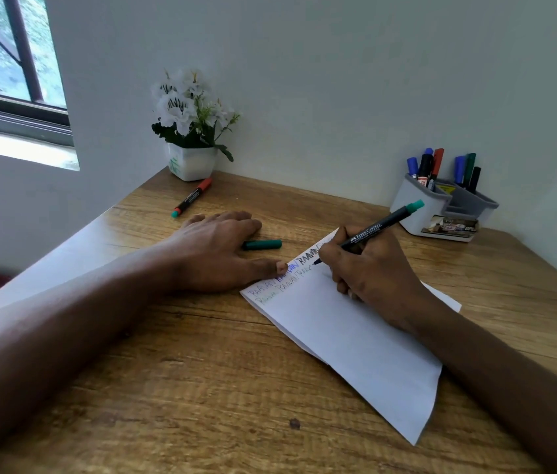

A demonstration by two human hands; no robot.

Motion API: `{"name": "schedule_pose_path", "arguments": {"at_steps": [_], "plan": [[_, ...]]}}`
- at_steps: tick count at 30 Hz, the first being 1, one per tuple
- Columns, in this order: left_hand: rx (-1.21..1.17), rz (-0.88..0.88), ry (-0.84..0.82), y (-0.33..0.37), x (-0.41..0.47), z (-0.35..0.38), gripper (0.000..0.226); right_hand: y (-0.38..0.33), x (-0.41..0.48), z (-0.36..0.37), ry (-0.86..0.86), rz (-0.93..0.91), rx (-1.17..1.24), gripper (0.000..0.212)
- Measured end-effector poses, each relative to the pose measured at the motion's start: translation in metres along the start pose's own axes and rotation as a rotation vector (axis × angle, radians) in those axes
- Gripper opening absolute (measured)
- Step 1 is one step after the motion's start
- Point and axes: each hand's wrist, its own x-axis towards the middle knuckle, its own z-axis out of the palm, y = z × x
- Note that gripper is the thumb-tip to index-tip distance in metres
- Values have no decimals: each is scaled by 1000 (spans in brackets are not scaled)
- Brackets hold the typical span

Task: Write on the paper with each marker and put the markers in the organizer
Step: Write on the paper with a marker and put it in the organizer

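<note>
Two pale walls (338,80) meet behind the wood-grain counter (202,388), with a window (7,63) at far left. In the back corner stands a white flower pot (191,162), a red-capped marker (191,197) lying just before it. The organizer (417,213), back right, holds several markers (431,165). The left hand (215,254) lies flat with fingers straight, thumb on the paper (355,336), a green cap (262,244) beside it. The right hand (373,268) grips a green-ended marker (378,230), tip on the paper.

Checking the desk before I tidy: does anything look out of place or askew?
A red-capped marker lies loose near the flower pot, outside the organizer. A green cap lies on the table beside the left hand, off the green marker that the right hand holds. The paper sits slanted.
</note>
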Motion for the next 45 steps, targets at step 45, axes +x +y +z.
{"name": "schedule_pose_path", "arguments": {"at_steps": [45], "plan": [[-64,63,81,0,-3,-1,80,3,5,-2,93,129,92,20]]}}
